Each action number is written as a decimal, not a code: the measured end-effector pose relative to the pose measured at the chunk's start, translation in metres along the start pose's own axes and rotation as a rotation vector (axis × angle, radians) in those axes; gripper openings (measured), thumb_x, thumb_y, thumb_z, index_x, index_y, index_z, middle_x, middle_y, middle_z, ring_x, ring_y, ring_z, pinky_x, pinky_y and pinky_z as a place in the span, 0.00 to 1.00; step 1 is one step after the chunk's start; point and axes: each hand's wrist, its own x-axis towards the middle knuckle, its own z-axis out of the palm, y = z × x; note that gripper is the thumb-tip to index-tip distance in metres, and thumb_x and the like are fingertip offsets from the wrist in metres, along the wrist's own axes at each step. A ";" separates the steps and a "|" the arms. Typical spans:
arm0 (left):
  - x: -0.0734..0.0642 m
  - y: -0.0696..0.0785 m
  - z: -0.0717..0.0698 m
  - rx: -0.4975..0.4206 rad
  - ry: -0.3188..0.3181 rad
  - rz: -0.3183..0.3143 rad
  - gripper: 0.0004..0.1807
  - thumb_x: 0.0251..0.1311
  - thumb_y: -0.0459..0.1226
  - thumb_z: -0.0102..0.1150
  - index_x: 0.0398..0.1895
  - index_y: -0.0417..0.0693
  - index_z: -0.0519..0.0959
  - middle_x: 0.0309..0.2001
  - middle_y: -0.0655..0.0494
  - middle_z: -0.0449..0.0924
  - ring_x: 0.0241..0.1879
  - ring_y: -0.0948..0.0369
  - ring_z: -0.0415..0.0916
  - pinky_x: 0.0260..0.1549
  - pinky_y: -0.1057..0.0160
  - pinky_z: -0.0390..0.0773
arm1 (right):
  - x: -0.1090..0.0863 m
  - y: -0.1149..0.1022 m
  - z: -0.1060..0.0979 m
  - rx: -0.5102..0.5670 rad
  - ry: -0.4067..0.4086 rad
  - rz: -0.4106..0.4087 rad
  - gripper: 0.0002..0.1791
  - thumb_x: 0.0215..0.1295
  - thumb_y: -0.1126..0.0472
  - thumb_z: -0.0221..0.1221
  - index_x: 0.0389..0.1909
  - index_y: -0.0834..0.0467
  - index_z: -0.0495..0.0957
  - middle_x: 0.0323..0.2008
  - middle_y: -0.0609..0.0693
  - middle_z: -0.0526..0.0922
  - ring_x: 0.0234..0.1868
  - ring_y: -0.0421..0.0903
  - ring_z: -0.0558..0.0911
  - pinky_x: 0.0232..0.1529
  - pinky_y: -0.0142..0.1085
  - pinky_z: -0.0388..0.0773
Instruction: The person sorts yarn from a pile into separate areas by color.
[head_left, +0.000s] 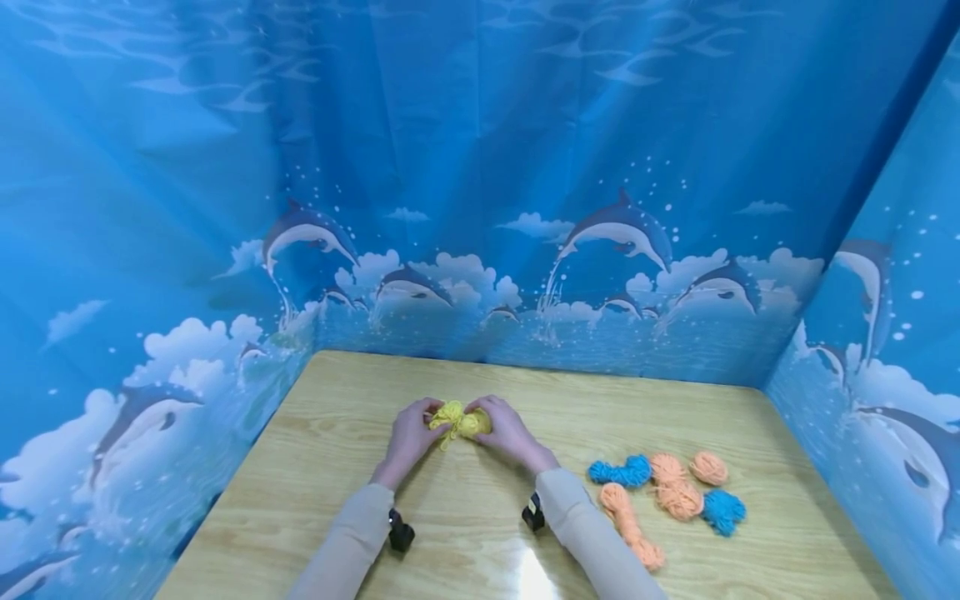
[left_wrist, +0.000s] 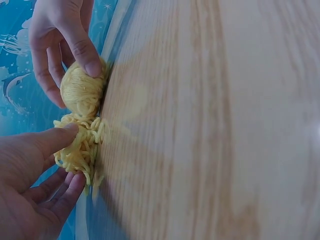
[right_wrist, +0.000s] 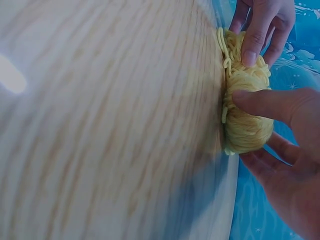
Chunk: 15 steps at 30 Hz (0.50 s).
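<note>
Two bunches of yellow yarn lie end to end on the table, near its far side. My left hand (head_left: 409,435) grips the loose, loopy bunch of yellow yarn (left_wrist: 82,152) between thumb and fingers, and a few loops droop onto the wood. The smoother, rounder yellow yarn ball (right_wrist: 250,127) is in my right hand (head_left: 512,432), thumb on the near side and fingers curled behind it. The two bunches press against each other between the hands. Parts of the fingers behind the yarn are hidden.
On the right of the wooden table (head_left: 315,492) sit a blue yarn skein (head_left: 621,472), a blue yarn bundle (head_left: 723,511), a long peach skein (head_left: 630,527), a small peach ball (head_left: 708,468) and a peach bunch (head_left: 679,498). A dolphin-printed curtain (head_left: 480,167) stands behind.
</note>
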 end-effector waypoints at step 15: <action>-0.002 0.000 0.000 0.021 0.008 0.014 0.26 0.56 0.37 0.75 0.58 0.40 0.81 0.51 0.44 0.84 0.47 0.49 0.82 0.48 0.49 0.82 | -0.004 -0.001 -0.008 0.005 0.042 0.015 0.30 0.54 0.64 0.74 0.60 0.58 0.78 0.60 0.57 0.78 0.62 0.59 0.75 0.65 0.56 0.71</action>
